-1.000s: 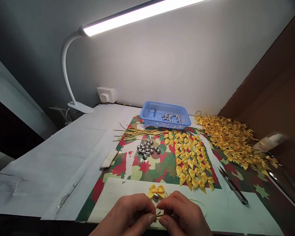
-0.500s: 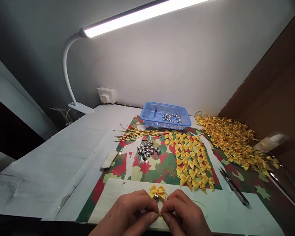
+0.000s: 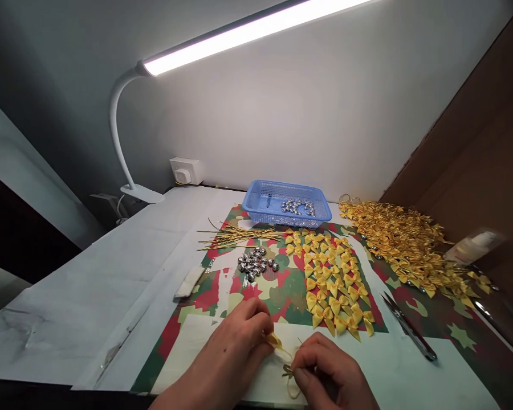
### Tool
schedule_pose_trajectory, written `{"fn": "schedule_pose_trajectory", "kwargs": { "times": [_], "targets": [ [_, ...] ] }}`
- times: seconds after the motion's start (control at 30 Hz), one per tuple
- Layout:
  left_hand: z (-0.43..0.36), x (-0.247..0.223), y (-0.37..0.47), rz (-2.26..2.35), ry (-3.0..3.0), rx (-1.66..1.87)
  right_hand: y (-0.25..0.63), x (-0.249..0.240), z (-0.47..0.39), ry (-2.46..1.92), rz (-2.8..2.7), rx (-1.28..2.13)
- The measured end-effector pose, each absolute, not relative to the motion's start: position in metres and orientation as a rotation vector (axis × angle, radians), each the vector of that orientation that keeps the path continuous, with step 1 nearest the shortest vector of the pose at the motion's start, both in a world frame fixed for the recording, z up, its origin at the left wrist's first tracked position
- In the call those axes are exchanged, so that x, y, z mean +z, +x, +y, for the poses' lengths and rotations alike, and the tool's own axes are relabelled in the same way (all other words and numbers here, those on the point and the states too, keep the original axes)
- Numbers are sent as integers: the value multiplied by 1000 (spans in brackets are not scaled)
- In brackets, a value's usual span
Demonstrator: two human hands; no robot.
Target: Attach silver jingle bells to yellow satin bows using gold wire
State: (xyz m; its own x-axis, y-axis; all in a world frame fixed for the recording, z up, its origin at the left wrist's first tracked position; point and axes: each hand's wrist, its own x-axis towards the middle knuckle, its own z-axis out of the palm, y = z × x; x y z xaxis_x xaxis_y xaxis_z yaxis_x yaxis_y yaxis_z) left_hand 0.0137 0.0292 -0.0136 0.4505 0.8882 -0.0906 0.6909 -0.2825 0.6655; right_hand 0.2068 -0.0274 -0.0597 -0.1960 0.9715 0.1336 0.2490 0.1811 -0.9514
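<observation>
My left hand (image 3: 235,353) is closed on a yellow bow (image 3: 274,340) near the table's front edge; most of the bow is hidden by the fingers. To its right, my right hand (image 3: 329,367) pinches a thin gold cord (image 3: 288,371), which is looped into a small knot beside the fingertips. A pale thread runs between the two hands. Rows of yellow bows (image 3: 333,279) lie on the patterned sheet beyond my right hand. Silver bells (image 3: 254,263) sit in a cluster farther back, in front of a bundle of gold cords (image 3: 235,235).
A blue basket (image 3: 288,216) with small bells stands at the back. Scissors (image 3: 408,327) lie on the right, near a large heap of finished bows (image 3: 402,245) and a bottle (image 3: 472,247). A folded white cloth (image 3: 189,283) is on the left, with a lamp (image 3: 141,193) behind.
My hands have moved apart. My left hand has moved up and taken hold of the yellow bow, which lay loose between the hands with a bell. The gold knot now shows beside my right fingertips.
</observation>
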Motion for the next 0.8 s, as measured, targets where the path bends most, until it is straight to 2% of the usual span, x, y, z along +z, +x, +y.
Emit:
{"fn": "schedule_pose_trajectory", "kwargs": {
  "times": [0.3, 0.53, 0.8],
  "targets": [
    [22, 9, 19, 1300, 1900, 431, 182, -46, -23, -1186, -1620, 834],
    [18, 16, 12, 1089, 1590, 472, 180, -39, -25, -1223, -1511, 696],
    [16, 24, 12, 969, 1471, 568, 181, -42, -24, -1198, -1628, 279]
  ]
}}
